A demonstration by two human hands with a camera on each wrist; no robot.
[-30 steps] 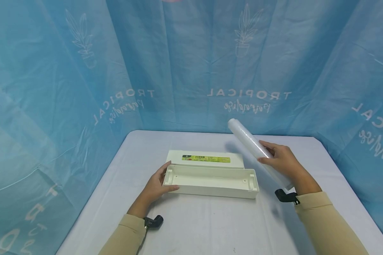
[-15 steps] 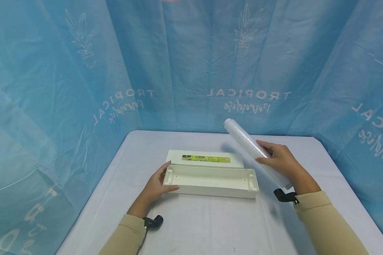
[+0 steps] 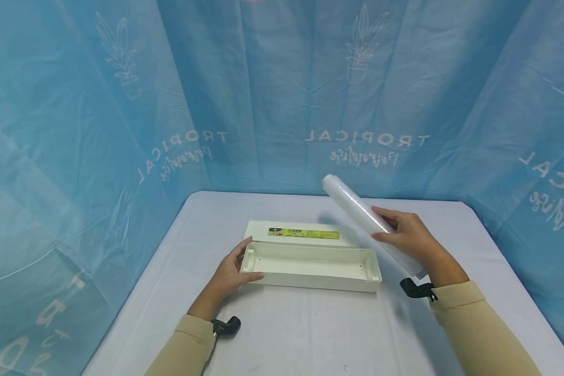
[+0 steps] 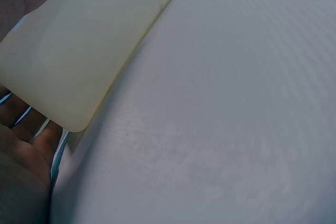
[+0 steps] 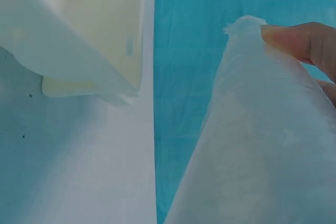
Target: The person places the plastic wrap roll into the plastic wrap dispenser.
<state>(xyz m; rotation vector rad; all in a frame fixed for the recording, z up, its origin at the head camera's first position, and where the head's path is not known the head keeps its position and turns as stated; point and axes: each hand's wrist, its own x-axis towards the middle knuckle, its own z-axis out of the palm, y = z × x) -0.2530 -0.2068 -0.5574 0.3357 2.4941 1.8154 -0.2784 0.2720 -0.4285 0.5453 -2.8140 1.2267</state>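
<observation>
A long cream plastic-wrap dispenser box (image 3: 310, 281) stands lengthwise on the table, its hollow inside showing. My left hand (image 3: 225, 275) grips its left end, thumb on the front wall and fingers round the back corner. In the left wrist view the smooth front wall (image 4: 79, 51) lies between thumb and fingers. My right hand (image 3: 411, 237) holds a roll of plastic wrap (image 3: 354, 205) round its middle, right of the box. The roll slants, far end raised to the left, near end by the wrist. The right wrist view shows the roll (image 5: 262, 129) beside the box's end.
Behind the box lies its cream lid (image 3: 258, 230), carrying a green-yellow label (image 3: 303, 233). A white cloth covers the table (image 3: 282, 339). Blue printed curtains (image 3: 282, 104) enclose the back and sides. A black wrist camera (image 3: 226, 327) sits on each wrist.
My right hand has shifted slightly left with the roll of plastic wrap, bringing the roll's far end nearer the lid. My left hand and the box have stayed in place.
</observation>
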